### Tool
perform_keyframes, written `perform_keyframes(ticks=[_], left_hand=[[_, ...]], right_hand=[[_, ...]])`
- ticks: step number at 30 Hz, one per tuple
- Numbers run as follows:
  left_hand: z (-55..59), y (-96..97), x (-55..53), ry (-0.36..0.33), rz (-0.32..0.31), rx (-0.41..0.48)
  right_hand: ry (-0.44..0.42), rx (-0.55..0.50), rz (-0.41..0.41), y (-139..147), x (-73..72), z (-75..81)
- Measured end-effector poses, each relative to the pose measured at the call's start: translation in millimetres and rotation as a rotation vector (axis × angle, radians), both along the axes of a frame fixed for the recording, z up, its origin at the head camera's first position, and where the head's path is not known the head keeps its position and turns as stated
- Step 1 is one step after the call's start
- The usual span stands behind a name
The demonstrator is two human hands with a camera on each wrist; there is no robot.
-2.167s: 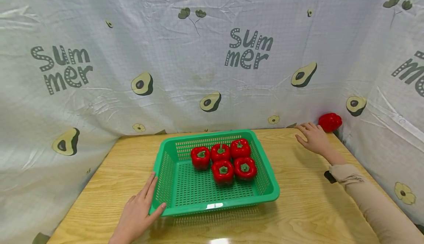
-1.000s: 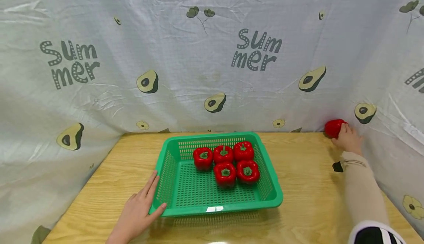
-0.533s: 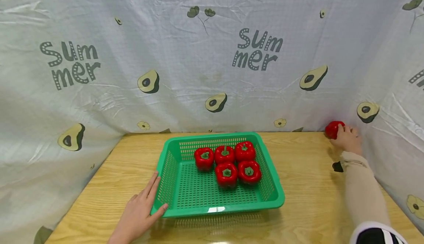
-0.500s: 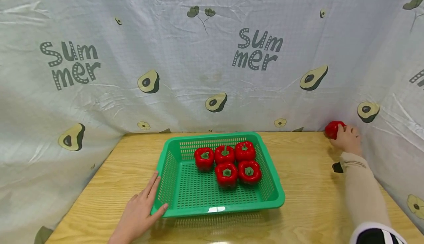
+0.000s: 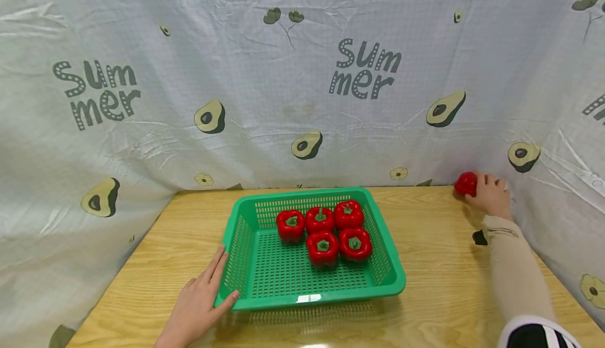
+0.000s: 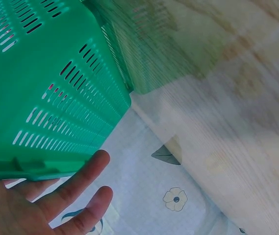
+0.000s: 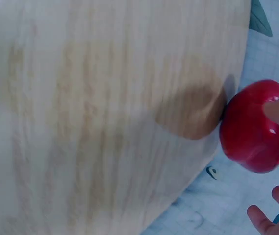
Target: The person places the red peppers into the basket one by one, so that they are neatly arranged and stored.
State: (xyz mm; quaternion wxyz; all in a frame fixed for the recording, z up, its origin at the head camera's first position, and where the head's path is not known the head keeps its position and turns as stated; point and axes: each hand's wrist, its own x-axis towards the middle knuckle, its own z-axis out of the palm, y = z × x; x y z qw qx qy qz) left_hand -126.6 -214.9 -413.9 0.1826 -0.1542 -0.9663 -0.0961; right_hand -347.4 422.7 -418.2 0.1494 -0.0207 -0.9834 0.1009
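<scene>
At the table's far right corner my right hand [image 5: 491, 196] grips a red bell pepper [image 5: 466, 184] between thumb and fingers. The right wrist view shows the thumb lying across that bell pepper [image 7: 255, 128], with other fingertips spread below it. A green plastic basket [image 5: 309, 299] with slotted walls stands mid-table. Several red bell peppers with green stems, one of them a front bell pepper [image 5: 323, 249], sit upright in its middle and right part. My left hand [image 5: 194, 303] rests at the basket's near left corner, fingers straight along the rim; the left wrist view shows them beside the basket wall [image 6: 61, 98].
The wooden table [image 5: 435, 285] reaches to a pale cloth [image 5: 255, 101] printed with avocados and lettering, which hangs behind and at both sides. A small black object [image 5: 479, 238] shows beside the right wrist.
My right hand has reached right to the corner bell pepper, taken hold of it, and in the last half second shifted it slightly left. The left hand and basket have stayed in place.
</scene>
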Motion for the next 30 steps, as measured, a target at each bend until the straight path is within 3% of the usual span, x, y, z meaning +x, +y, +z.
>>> perform_keyframes(ticks=[6, 14, 23, 30], left_hand=[[-0.5, 0.2, -0.2, -0.004, -0.001, 0.0], [0.0, -0.2, 0.0, 0.001, -0.005, 0.003], [0.7, -1.5, 0.0, -0.001, 0.001, 0.001], [1.5, -0.9, 0.1, 0.001, -0.002, -0.004]], right_hand=[[0.023, -0.006, -0.018, -5.8, 3.5, -11.2], [-0.01, -0.008, -0.021, -6.2, 3.5, -18.2], [-0.004, -0.122, -0.022, -7.9, 2.2, -13.9], [0.021, -0.077, 0.025, -15.6, 4.4, -11.0]])
